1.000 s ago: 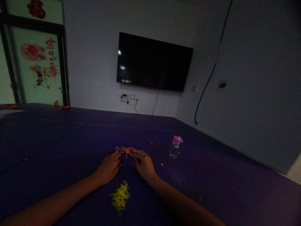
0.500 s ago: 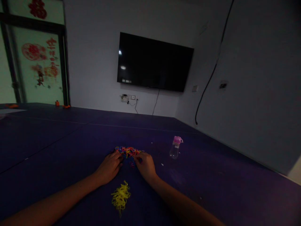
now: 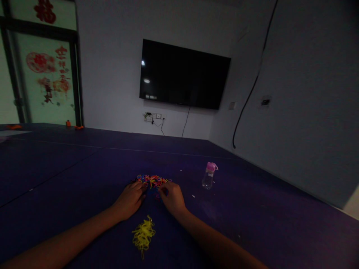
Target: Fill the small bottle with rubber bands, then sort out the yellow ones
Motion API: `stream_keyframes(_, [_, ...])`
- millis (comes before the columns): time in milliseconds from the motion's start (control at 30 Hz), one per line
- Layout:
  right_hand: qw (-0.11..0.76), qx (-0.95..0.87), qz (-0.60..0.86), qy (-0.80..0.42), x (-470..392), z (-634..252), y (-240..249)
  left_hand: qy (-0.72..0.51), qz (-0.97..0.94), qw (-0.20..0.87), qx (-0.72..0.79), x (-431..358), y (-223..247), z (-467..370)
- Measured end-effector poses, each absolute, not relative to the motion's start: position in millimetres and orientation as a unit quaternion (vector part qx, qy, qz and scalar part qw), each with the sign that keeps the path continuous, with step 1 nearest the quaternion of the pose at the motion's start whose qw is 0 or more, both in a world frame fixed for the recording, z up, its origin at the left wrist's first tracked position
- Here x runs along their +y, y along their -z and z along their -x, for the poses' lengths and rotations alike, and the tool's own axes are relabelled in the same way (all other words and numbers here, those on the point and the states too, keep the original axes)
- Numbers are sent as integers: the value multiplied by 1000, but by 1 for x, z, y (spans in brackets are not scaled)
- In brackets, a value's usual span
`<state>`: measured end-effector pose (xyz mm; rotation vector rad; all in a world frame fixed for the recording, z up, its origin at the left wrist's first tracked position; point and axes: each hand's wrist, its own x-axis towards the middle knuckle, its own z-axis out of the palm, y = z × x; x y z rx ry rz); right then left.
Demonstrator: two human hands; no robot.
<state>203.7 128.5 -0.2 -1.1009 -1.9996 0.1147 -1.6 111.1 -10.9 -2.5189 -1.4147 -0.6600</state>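
A pile of multicoloured rubber bands (image 3: 153,181) lies on the dark purple tabletop (image 3: 92,168), in front of both hands. My left hand (image 3: 131,200) rests at the pile's left edge, its fingers stretched out over some of the bands. At the right edge, my right hand (image 3: 172,198) has thumb and forefinger pinched together by the bands. What sits between those fingertips is too small to make out. Closer to me, between my forearms, is a separate loose heap of yellow rubber bands (image 3: 143,236).
A clear bottle with a pink lid (image 3: 208,177) stands right of the pile. Small white scraps (image 3: 193,196) dot the surface nearby. Orange objects (image 3: 79,127) lie at the far left edge. A television (image 3: 185,74) hangs on the wall, and a black cable (image 3: 249,97) runs down the right wall.
My right fingertips have shifted very slightly left at the pile's edge. My left hand and the yellow heap stay essentially in place.
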Motion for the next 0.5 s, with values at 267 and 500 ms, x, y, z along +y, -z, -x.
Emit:
stream_keyframes(267, [416,-801,428,-42,128,-203,-1,242,850,84,-460,110,8,1])
stream_keyframes(500, [414,-811,410,-52,129,-203,1,271,861,85,-423,107,8,1])
